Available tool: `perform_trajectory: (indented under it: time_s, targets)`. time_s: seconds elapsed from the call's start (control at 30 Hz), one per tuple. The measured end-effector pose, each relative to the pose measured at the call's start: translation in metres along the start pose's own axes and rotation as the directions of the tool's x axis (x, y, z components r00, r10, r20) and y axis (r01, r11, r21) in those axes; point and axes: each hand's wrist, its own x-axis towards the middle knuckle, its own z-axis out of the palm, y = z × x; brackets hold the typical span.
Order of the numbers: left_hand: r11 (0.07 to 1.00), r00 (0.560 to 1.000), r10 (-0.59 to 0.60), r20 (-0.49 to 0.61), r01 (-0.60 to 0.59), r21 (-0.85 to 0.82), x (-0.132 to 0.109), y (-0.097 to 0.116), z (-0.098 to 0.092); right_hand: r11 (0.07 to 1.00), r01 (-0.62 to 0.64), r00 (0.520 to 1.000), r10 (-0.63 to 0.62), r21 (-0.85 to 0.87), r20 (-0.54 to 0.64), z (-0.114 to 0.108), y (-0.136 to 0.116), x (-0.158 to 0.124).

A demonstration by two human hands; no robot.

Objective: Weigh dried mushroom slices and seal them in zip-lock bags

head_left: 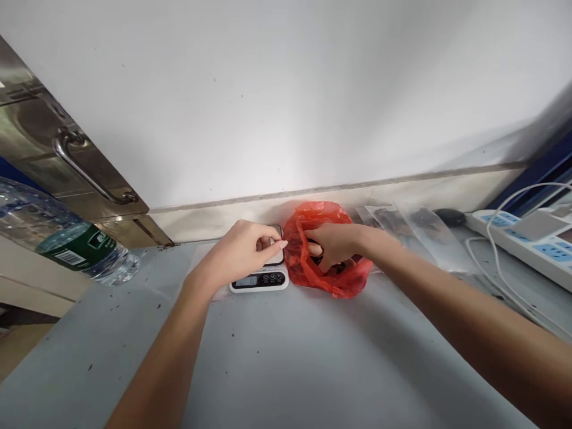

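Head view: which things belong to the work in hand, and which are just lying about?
In hand:
- left hand over the scale
- right hand reaching into the red plastic bag

Lying about:
- water bottle, far left
- clear packets, by the wall
- power strip, right

glossy red plastic bag [328,253]; matt grey tabletop [286,357]; brushed metal door [40,143].

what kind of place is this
Likely a small weighing or packing counter: a digital scale beside a red plastic bag, clear pouches of dark contents, and a power strip.
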Motion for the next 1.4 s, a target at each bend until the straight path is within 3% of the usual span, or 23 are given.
perform_trajectory:
  time_s: [0.2, 0.43, 0.73, 1.03, 1.23, 1.4]
  targets:
    - [0.999, 0.999, -0.044, 0.014, 0.044, -0.006, -0.003, 0.001, -0.004, 0.996, -0.081, 0.996, 0.082, -0.036, 0.027, -0.005, -0.006, -0.003]
    - [0.999, 0.999, -0.04, 0.019, 0.04, -0.006, -0.003, -0.001, -0.005, 0.995, -0.086, 0.996, 0.088, -0.04, 0.031, -0.005, -0.005, -0.006]
    - [0.997, 0.996, -0.074, 0.043, 0.074, 0.016, -0.003, -0.003, -0.002, 0.989, -0.111, 0.983, 0.124, -0.101, 0.134, -0.008, -0.006, -0.002]
    - [0.995, 0.995, -0.093, 0.041, 0.093, 0.021, -0.004, -0.003, -0.003, 0.983, -0.151, 0.981, 0.161, -0.102, 0.106, -0.005, -0.006, -0.001]
    - [0.996, 0.995, -0.092, 0.044, 0.092, 0.009, -0.003, -0.004, -0.003, 0.998, -0.059, 0.998, 0.059, -0.024, 0.021, -0.002, 0.007, 0.006]
    - [0.997, 0.996, -0.082, 0.043, 0.081, 0.008, -0.003, -0.004, -0.003, 0.997, -0.075, 0.997, 0.076, -0.032, 0.035, 0.001, 0.006, 0.004]
